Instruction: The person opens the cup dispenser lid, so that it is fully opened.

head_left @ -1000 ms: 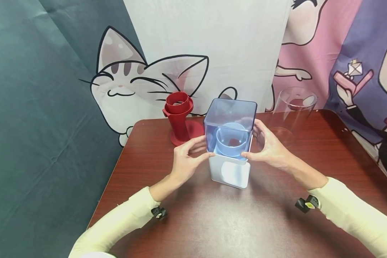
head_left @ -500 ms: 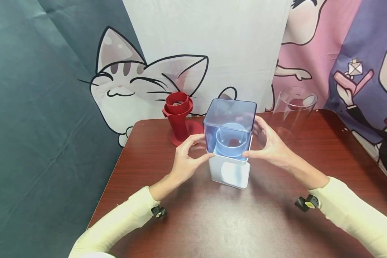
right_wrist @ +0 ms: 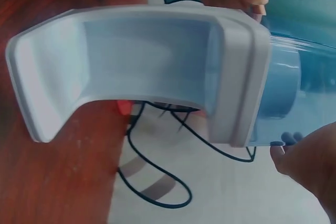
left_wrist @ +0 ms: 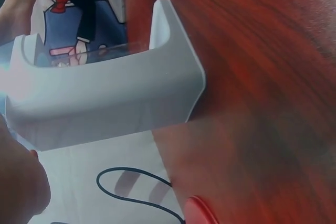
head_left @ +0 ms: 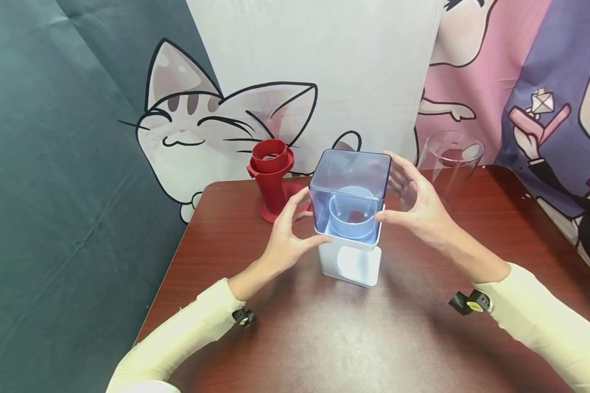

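Upright on the table stands a white C-shaped stand (head_left: 351, 265), topped by a see-through blue square cover (head_left: 350, 170). A light blue ring (head_left: 351, 215) shows inside the cover. My left hand (head_left: 282, 243) is at the cover's left side, its thumb stretched to the front lower edge and its fingers along the side. On the other side is my right hand (head_left: 420, 204), thumb tip at the front right edge, fingers spread higher up and partly behind the cover. The right wrist view shows fingertips (right_wrist: 291, 137) right at the cover. The stand's hollow (right_wrist: 147, 59) faces right.
Behind and to the left stands a red tube-shaped holder (head_left: 272, 183) on a round base. A clear cylinder (head_left: 447, 164) is at the back right. The brown table (head_left: 354, 338) reaches a printed cloth backdrop (head_left: 364, 76).
Both hands have slid upward along the cover, the right one further and slightly outward, with its fingers more spread. The cover and stand have stayed in place.
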{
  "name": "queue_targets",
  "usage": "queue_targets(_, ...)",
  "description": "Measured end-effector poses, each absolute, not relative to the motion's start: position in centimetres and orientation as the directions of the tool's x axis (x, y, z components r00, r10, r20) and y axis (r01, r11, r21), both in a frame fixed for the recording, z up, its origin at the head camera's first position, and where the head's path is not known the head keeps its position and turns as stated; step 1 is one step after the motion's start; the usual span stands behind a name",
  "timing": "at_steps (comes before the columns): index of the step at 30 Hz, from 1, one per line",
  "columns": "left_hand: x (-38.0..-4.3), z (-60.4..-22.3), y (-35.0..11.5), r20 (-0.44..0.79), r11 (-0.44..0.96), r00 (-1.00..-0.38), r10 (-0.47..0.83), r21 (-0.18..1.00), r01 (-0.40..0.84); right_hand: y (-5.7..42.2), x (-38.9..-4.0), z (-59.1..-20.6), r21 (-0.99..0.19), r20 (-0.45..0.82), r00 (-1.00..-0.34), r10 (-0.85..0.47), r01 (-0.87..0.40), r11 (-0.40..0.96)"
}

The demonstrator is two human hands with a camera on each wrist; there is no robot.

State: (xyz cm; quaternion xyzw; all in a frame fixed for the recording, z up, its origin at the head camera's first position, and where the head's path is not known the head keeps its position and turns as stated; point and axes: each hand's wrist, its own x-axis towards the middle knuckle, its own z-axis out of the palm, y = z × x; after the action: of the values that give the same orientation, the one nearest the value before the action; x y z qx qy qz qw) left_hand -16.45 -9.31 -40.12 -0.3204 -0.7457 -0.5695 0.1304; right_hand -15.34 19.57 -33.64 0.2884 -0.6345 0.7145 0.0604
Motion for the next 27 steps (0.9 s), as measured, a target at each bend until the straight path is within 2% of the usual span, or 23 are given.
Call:
queue_targets(6, -16.8, -39.3, -9.3, 0.484, 0.198, -0.78, 0.398, 0.784, 0.588, 19.4, -15.2, -32.2, -0.862, 0.506, -0.829, -0.237, -0.476, -0.174)
queue_targets(11, -17.3, -38.7, -8.9, 0.409, 0.187, -0.787, 0.462, 0.822, 0.537, 19.4, -15.3, -31.1, -0.833, 0.55, -0.801, -0.237, -0.508, -0.218)
queue_targets(22, -18.8, -39.1, -7.9, 0.373, 0.098, -0.737, 0.564, 0.856, 0.508, 18.9, -14.9, -29.5, -0.83, 0.557, -0.803, -0.214, -0.53, -0.172)
queue_targets(27, -19.2, -39.4, -7.6, 0.359, 0.102, -0.735, 0.576, 0.86, 0.5, 18.6, -14.7, -29.3, -0.82, 0.572, -0.792, -0.211, -0.55, -0.158)
